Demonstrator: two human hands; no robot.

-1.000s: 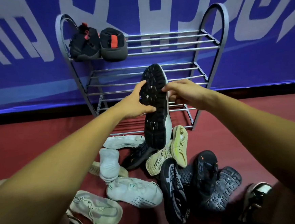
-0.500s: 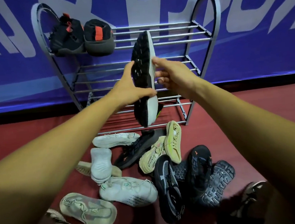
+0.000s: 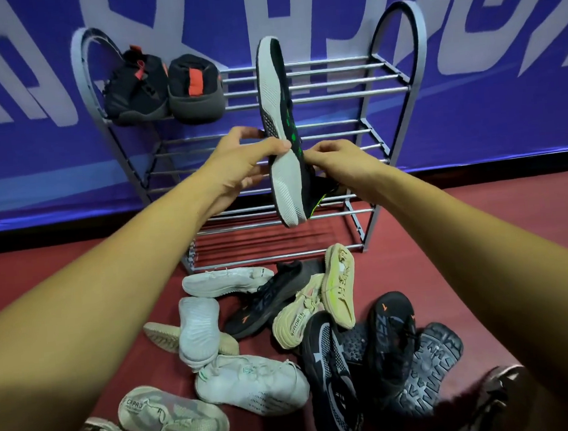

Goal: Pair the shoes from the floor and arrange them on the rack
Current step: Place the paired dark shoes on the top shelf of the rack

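A black shoe with a white sole edge and green marks [image 3: 280, 120] hangs toe-up in the air in front of the metal rack [image 3: 334, 95]. My left hand [image 3: 240, 157] grips its sole side at the middle. My right hand [image 3: 336, 158] pinches its upper from the right. A pair of black shoes with red tabs [image 3: 163, 87] stands on the top shelf at the left. Several white, beige and black shoes [image 3: 255, 384] lie in a heap on the red floor below.
The rack has three tiers of bars; the middle and bottom tiers and the right of the top tier hold nothing. A blue banner wall [image 3: 504, 96] stands right behind it. Red floor [image 3: 447, 236] lies open at the right of the rack.
The held shoe has risen toward the top shelf and turned, so its white sole edge now faces me instead of the black tread. Both hands moved up with it.
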